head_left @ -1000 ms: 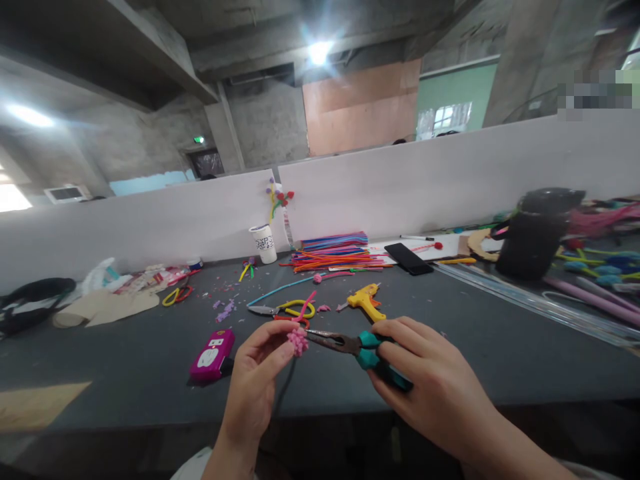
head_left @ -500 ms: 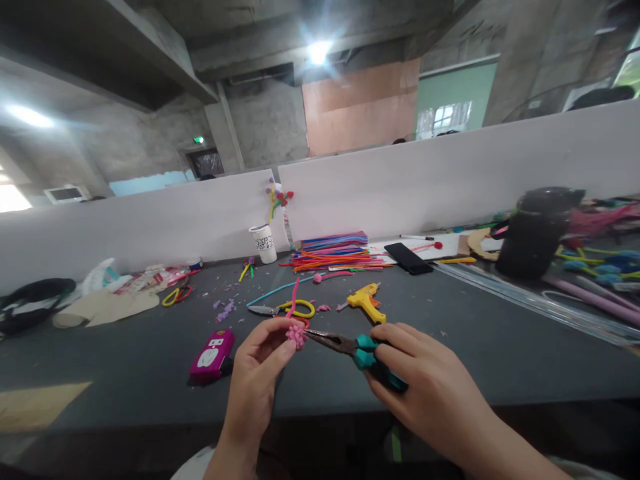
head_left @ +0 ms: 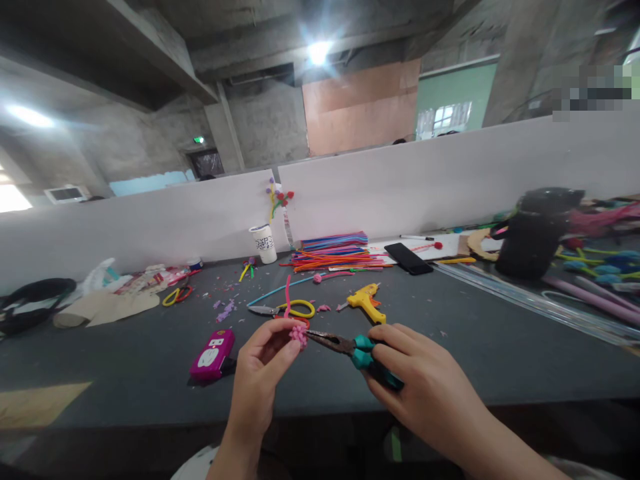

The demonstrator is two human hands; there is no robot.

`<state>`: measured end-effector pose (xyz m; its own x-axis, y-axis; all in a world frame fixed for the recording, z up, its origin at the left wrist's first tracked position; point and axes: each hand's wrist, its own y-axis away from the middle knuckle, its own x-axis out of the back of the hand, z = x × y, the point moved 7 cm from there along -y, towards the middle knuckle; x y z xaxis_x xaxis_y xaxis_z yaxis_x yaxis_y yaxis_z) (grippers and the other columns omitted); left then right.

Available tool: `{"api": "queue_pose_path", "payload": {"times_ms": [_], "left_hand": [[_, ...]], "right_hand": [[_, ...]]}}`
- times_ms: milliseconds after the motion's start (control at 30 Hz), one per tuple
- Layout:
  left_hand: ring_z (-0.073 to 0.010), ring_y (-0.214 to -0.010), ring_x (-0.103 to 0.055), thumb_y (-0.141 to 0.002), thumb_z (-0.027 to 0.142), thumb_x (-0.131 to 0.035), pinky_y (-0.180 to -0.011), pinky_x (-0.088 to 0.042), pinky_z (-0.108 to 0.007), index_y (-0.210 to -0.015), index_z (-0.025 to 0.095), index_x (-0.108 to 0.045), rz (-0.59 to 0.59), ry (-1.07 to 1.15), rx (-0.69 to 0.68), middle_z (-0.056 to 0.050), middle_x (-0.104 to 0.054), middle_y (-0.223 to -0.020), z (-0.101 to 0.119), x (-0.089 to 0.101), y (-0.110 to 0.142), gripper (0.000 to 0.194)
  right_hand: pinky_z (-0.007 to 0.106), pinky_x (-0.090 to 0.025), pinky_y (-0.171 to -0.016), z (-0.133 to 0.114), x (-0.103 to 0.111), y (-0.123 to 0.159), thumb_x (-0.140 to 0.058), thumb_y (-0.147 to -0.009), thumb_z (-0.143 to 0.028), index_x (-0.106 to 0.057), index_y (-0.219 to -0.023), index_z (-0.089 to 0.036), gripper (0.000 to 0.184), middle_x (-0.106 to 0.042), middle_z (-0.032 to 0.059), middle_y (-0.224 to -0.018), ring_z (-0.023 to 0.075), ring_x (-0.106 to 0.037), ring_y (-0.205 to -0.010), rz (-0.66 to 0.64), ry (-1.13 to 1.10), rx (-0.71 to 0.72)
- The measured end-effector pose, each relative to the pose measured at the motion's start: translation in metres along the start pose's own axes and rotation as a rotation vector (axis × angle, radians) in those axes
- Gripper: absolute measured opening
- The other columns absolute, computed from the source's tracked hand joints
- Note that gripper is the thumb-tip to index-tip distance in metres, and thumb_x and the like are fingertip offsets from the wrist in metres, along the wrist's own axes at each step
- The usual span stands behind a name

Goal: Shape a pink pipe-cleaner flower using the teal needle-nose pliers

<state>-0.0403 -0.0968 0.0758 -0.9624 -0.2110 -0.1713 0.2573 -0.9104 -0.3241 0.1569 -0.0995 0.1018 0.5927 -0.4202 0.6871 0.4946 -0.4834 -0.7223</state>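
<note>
Between the thumb and fingers of my left hand (head_left: 260,367) is a pink pipe-cleaner flower (head_left: 299,335), a small curled cluster with a pink stem (head_left: 287,293) sticking up behind it. My right hand (head_left: 425,380) is wrapped round the teal handles of needle-nose pliers (head_left: 343,345). The plier tips touch the right side of the flower; whether they pinch a strand is too small to tell. Just beyond my left hand lie scissors (head_left: 303,308) with yellow and red-orange handles, partly hidden by the fingers.
A yellow glue gun (head_left: 367,302) lies past the pliers, a magenta box-like device (head_left: 213,355) left of my hand. Farther back are pipe cleaners (head_left: 333,257), a white cup (head_left: 263,244), a phone (head_left: 407,258) and a black jug (head_left: 537,233). Other scissors (head_left: 176,295) lie left.
The pink stem has swung slightly left and stands more upright as the flower turned a little in my left fingers. The pliers have shifted very slightly, tips still at the flower.
</note>
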Motion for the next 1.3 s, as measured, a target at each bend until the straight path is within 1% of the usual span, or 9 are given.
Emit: {"api": "queue_pose_path", "payload": {"times_ms": [133, 367, 467, 700, 867, 1033, 1300], "left_hand": [[-0.0173, -0.081, -0.067, -0.071, 0.022, -0.075, -0.073, -0.054, -0.024, -0.084, 0.021, -0.076, 0.01, 0.008, 0.01, -0.004, -0.075, -0.088, 0.0002, -0.0005, 0.0003, 0.013], [-0.0135, -0.078, -0.065, -0.072, 0.021, -0.074, -0.073, -0.051, -0.019, -0.084, 0.022, -0.076, -0.002, 0.053, 0.035, -0.002, -0.076, -0.086, -0.0016, -0.0005, -0.0003, 0.012], [-0.0135, -0.078, -0.065, -0.072, 0.021, -0.074, -0.073, -0.051, -0.02, -0.084, 0.021, -0.076, 0.0, 0.065, 0.041, -0.002, -0.076, -0.086, -0.0016, -0.0003, -0.0006, 0.013], [-0.0146, -0.078, -0.065, -0.071, 0.019, -0.074, -0.072, -0.05, -0.021, -0.084, 0.021, -0.076, 0.0, 0.081, 0.043, -0.003, -0.075, -0.086, -0.0028, -0.0001, -0.0006, 0.013], [-0.0138, -0.077, -0.064, -0.073, 0.02, -0.073, -0.073, -0.05, -0.021, -0.085, 0.021, -0.076, -0.003, 0.08, 0.04, -0.003, -0.075, -0.086, -0.0021, -0.0009, -0.0006, 0.012], [-0.015, -0.081, -0.064, -0.071, 0.021, -0.075, -0.074, -0.05, -0.021, -0.084, 0.021, -0.076, 0.01, 0.071, 0.064, -0.003, -0.075, -0.087, -0.0051, 0.0006, -0.0013, 0.013], [-0.0131, -0.078, -0.063, -0.07, 0.021, -0.076, -0.072, -0.049, -0.019, -0.082, 0.02, -0.076, 0.017, 0.105, 0.087, -0.002, -0.074, -0.084, -0.0043, -0.0008, 0.0004, 0.012]], "right_hand": [[0.03, -0.051, -0.065, -0.0006, -0.0006, -0.0001, -0.053, -0.079, -0.016, -0.059, -0.069, -0.02, 0.012, -0.067, 0.007, -0.085, 0.019, -0.063, -0.074, 0.0, 0.006, 0.004], [0.029, -0.049, -0.065, -0.0012, 0.001, -0.0005, -0.052, -0.082, -0.019, -0.059, -0.069, -0.021, 0.015, -0.066, 0.006, -0.084, 0.0184, -0.061, -0.074, 0.002, -0.019, -0.009], [0.03, -0.048, -0.065, -0.0006, 0.001, -0.0006, -0.051, -0.084, -0.02, -0.058, -0.069, -0.02, 0.017, -0.066, 0.0063, -0.084, 0.019, -0.061, -0.074, -0.009, -0.035, -0.02], [0.03, -0.05, -0.065, -0.0004, 0.0011, -0.0009, -0.052, -0.082, -0.019, -0.059, -0.07, -0.02, 0.015, -0.067, 0.0066, -0.085, 0.0189, -0.062, -0.074, -0.009, -0.05, -0.02], [0.03, -0.051, -0.066, -0.0008, -0.0003, -0.0004, -0.052, -0.082, -0.018, -0.059, -0.07, -0.02, 0.015, -0.067, 0.0066, -0.084, 0.0187, -0.063, -0.075, -0.01, -0.043, -0.021], [0.03, -0.051, -0.067, -0.0011, -0.0009, 0.0002, -0.051, -0.082, -0.019, -0.06, -0.07, -0.021, 0.015, -0.067, 0.0068, -0.085, 0.0191, -0.063, -0.076, -0.012, -0.049, -0.028], [0.03, -0.051, -0.066, -0.0007, -0.0007, 0.0004, -0.05, -0.083, -0.02, -0.06, -0.071, -0.02, 0.015, -0.067, 0.0072, -0.086, 0.0196, -0.063, -0.076, -0.026, -0.08, -0.04]]}}
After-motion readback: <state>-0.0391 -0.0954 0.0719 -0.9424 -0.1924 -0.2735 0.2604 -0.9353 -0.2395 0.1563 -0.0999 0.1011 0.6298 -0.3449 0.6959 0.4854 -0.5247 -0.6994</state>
